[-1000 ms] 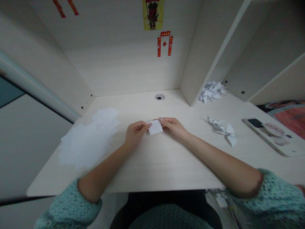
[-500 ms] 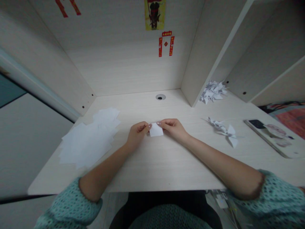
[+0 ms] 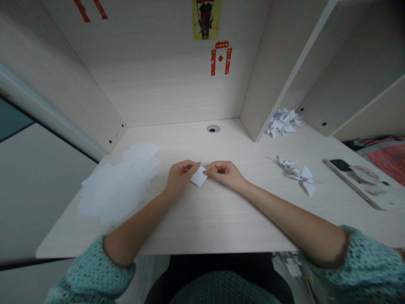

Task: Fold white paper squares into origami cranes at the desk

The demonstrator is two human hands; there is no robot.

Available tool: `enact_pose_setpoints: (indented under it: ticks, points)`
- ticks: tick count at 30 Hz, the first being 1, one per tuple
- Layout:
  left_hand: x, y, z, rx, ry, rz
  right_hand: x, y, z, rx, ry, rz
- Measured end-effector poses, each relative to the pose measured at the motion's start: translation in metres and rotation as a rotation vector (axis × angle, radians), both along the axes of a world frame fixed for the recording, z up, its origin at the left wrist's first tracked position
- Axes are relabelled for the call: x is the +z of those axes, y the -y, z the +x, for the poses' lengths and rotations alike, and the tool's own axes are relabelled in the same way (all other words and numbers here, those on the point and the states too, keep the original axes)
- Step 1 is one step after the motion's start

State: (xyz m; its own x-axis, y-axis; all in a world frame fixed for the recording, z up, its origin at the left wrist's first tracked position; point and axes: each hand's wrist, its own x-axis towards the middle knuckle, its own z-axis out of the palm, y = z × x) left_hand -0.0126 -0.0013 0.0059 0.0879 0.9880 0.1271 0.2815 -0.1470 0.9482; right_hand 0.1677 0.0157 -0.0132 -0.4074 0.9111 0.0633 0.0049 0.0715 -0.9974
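Observation:
A small folded square of white paper (image 3: 199, 177) is held just above the desk, turned so that one corner points down toward me. My left hand (image 3: 181, 176) pinches its left side between thumb and fingers. At the right corner, the thumb and fingertips of my right hand (image 3: 225, 172) close on the same paper. The fingers partly cover its upper edges, so the folds there are hidden. Left of my hands lies a spread pile of white paper sheets (image 3: 117, 185).
On the right are several folded white paper pieces (image 3: 295, 173) and a phone in a patterned case (image 3: 363, 181). A heap of folded paper (image 3: 283, 121) sits behind the upright panel (image 3: 268, 84). A cable hole (image 3: 213, 128) is set into the desk (image 3: 202, 228) near the back.
The paper square has turned from lying straight to standing on a corner and shifted slightly left. Both hands have moved a little with it, still gripping it.

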Motion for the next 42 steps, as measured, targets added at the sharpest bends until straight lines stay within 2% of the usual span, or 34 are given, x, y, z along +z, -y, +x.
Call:
enact_pose_setpoints:
  ticks: [3,5,8,11,14,17,22,27,37,42]
  points:
    - [0.005,0.001,-0.001,0.023,-0.117,0.092,0.001,0.0,-0.004,-0.087,-0.146,-0.004]
    - [0.005,0.0,-0.001,0.008,-0.119,0.083,0.002,0.0,-0.005,-0.087,-0.192,0.01]
    - [0.002,-0.004,0.0,-0.02,0.035,-0.026,0.003,-0.001,-0.004,-0.098,-0.199,0.054]
    - [-0.001,-0.005,0.003,-0.05,0.186,-0.113,0.005,-0.002,-0.001,-0.195,-0.207,0.077]
    - [-0.001,-0.003,0.004,-0.082,0.24,-0.102,0.007,-0.003,0.002,-0.221,-0.195,0.069]
    - [0.001,-0.001,0.003,-0.053,0.239,-0.034,0.007,-0.005,0.003,-0.202,-0.182,0.1]
    - [0.0,-0.003,0.0,-0.033,0.198,0.038,0.006,-0.005,0.004,-0.161,-0.166,0.143]
    - [-0.001,-0.001,-0.001,-0.032,0.049,0.052,0.008,-0.005,0.006,-0.066,-0.158,0.186]
    - [0.004,0.005,0.0,0.069,-0.181,0.201,0.009,-0.002,0.006,-0.087,-0.049,0.274]
    - [0.001,0.005,-0.001,0.064,-0.245,0.292,0.008,-0.001,0.006,-0.1,-0.034,0.282]
